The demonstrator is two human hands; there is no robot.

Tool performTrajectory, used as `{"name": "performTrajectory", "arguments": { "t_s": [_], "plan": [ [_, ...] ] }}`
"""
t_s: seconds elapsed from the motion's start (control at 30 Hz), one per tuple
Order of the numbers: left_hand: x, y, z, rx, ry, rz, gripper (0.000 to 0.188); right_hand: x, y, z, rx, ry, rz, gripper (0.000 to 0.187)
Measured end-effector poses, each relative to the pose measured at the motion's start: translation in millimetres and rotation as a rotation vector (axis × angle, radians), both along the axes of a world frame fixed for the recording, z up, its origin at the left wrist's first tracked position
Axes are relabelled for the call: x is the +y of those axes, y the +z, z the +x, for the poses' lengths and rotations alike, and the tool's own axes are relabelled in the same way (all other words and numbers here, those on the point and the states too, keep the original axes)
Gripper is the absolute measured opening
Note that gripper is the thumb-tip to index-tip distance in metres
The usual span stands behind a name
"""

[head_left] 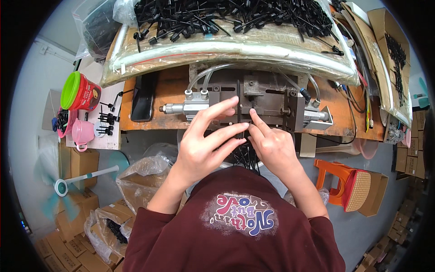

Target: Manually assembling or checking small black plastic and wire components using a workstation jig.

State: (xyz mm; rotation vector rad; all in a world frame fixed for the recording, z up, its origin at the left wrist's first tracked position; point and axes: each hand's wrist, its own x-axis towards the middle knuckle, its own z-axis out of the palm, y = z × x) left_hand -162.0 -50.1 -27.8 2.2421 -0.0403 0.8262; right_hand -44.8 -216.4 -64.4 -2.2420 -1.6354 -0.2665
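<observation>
A slim black rod [239, 106] stands lengthwise over the metal fixture [267, 102] on the bench. My left hand [197, 145] has its thumb and fingertips closed about the lower part of this rod, its upper finger stretched along the side. Close by on the right, my right hand [274, 145] reaches with its index fingertip onto a small dark part below the fixture's metal block [253, 86]. The other fingers of that hand are bent near the rod's lower end; whatever they pinch is hidden. Below the hands, several thin black pieces [242, 156] hang over my lap.
Pneumatic cylinders flank the fixture, left [181, 108] and right [315, 117], with clear hoses. Behind lies a wrapped tray [226, 52] heaped with black stemmed parts. A phone [144, 97], red tub [81, 90] and pink cup [83, 133] sit left. An orange stool [337, 181] stands right.
</observation>
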Motion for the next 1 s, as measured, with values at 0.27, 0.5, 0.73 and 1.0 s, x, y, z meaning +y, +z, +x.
{"name": "performTrajectory", "arguments": {
  "t_s": [0.27,0.5,0.73,1.0],
  "plan": [
    [-18.7,-27.0,-2.6,0.062,-0.009,0.079,0.032,56.9,86.3,85.7,-0.324,-0.067,0.278,0.011],
    [-33.9,-59.1,16.1,0.193,0.065,0.284,0.026,136.7,82.3,190.9,-0.737,0.045,-0.070,0.028],
    [-36.8,-62.8,26.4,0.196,0.080,0.377,0.027,139.3,86.6,191.6,-0.714,0.221,-0.261,0.022],
    [-34.6,-63.8,26.6,0.209,0.052,0.318,0.024,108.7,92.7,179.1,-0.495,0.297,0.153,0.013]
  ]
}}
